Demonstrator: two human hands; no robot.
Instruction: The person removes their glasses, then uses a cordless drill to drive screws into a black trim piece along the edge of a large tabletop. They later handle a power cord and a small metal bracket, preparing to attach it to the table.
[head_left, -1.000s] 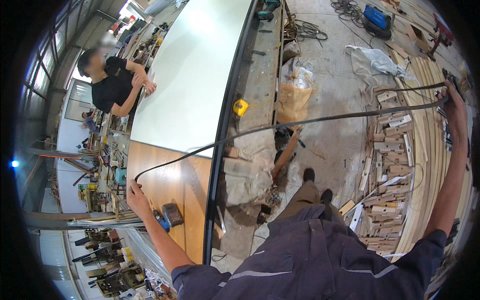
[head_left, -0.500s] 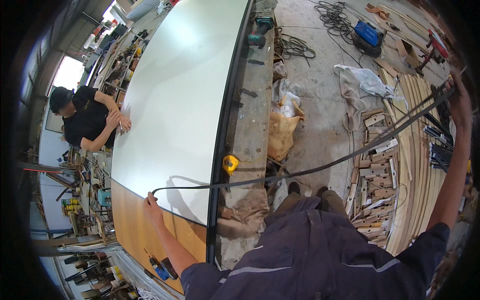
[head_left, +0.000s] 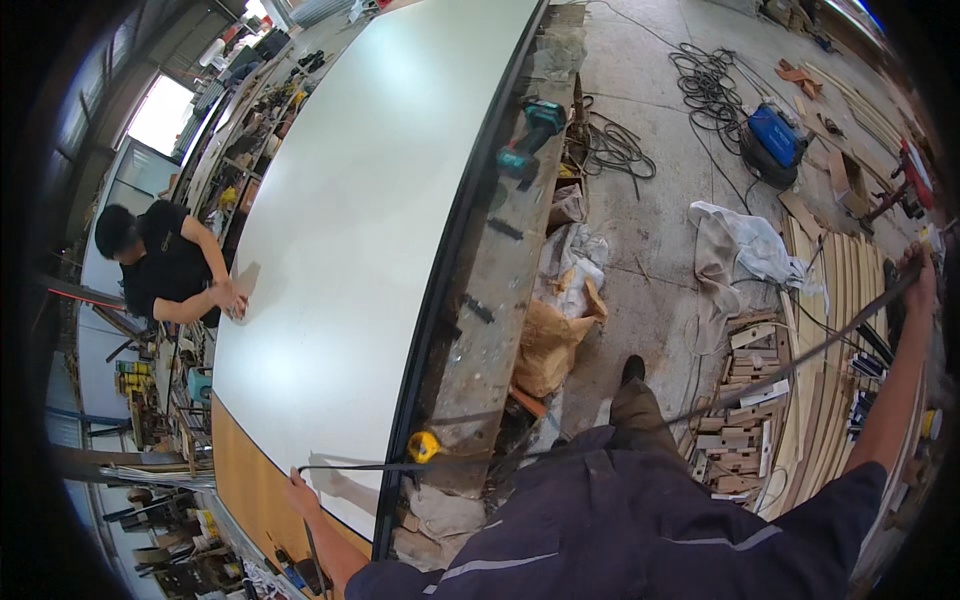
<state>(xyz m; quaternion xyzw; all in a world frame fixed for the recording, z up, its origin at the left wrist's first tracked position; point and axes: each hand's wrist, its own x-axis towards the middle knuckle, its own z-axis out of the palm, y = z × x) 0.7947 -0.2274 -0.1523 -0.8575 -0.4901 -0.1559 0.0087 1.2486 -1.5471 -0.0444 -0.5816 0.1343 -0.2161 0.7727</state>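
Observation:
A long dark flexible strip [head_left: 790, 371] stretches across in front of my body from one hand to the other. Its left end is pinched in my left hand [head_left: 305, 493], above the seam between a large white panel [head_left: 320, 230] and a wood-coloured board [head_left: 243, 437]; a tail of it hangs past my left wrist. Far out to the right, raised over the timber, my right hand [head_left: 919, 283] is closed round the strip. A black edge [head_left: 440, 260] runs along the panel's right side. The strip passes close to a yellow tape measure [head_left: 423, 446].
Across the panel a co-worker [head_left: 160, 255] leans with both hands at its edge. On the bench [head_left: 497, 290] lies a teal cordless drill [head_left: 530, 140]. Wood blocks [head_left: 740, 445], long slats [head_left: 825, 340], a cloth [head_left: 750, 250], coiled cables [head_left: 615, 150] and a blue machine [head_left: 772, 135] occupy the floor.
My view has turned and shifted, with one foot now stepping forward. My right hand has come lower, and the strip's middle hangs nearer my body. The co-worker has bent their head down.

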